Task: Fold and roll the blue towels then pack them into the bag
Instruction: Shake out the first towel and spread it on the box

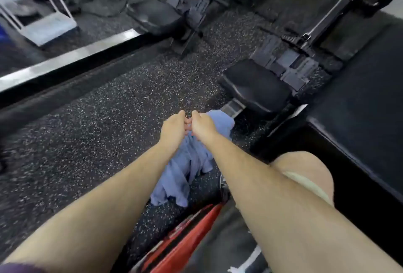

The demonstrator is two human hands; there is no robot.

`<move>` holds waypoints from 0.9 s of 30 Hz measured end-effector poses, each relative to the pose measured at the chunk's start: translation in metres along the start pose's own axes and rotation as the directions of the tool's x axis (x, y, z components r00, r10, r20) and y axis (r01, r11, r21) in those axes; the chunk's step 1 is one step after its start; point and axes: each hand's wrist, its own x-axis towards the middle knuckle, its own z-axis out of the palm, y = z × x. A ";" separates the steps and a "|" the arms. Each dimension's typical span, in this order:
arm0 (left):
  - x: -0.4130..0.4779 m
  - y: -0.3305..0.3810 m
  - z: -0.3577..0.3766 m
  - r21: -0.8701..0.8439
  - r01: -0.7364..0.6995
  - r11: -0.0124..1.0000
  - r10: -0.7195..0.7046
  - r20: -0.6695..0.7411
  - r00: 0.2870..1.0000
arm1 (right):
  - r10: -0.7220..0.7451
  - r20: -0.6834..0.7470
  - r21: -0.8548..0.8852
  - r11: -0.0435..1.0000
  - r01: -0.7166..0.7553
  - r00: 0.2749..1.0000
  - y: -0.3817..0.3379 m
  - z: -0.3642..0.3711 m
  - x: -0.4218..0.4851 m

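Note:
A blue towel (185, 163) hangs bunched from both my hands above the speckled floor, its lower end near the ground. My left hand (173, 128) and my right hand (201, 125) are stretched out side by side, almost touching, each gripping the towel's upper edge. A red bag (185, 240) lies below my arms at the bottom centre, partly hidden by my right forearm. The image is blurred by motion.
Black gym machines with padded seats (255, 89) stand ahead and to the right. A large black platform (359, 120) fills the right side. A mirror with a metal strip (65, 59) runs along the left. My bent knee (303, 172) is at right.

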 end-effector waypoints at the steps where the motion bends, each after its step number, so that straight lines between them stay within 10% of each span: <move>1: 0.001 -0.012 -0.002 0.037 0.017 0.999 -0.016 -0.030 0.999 | 0.027 0.032 -0.012 1.000 -0.027 0.999 0.007 0.007 0.000; 5: 0.009 -0.070 0.000 0.268 0.090 0.959 -0.074 -0.069 0.995 | 0.014 0.089 -0.205 0.979 0.005 0.996 0.052 0.020 0.001; 15: 0.046 -0.069 0.059 0.125 0.109 0.986 -0.113 0.030 0.993 | 0.068 0.096 -0.563 0.826 -0.002 0.993 0.103 -0.002 0.039; 27: 0.064 -0.057 0.088 -0.195 0.481 0.855 -0.498 -0.047 0.866 | 0.094 -0.150 0.005 0.996 -0.094 0.984 0.067 -0.024 0.027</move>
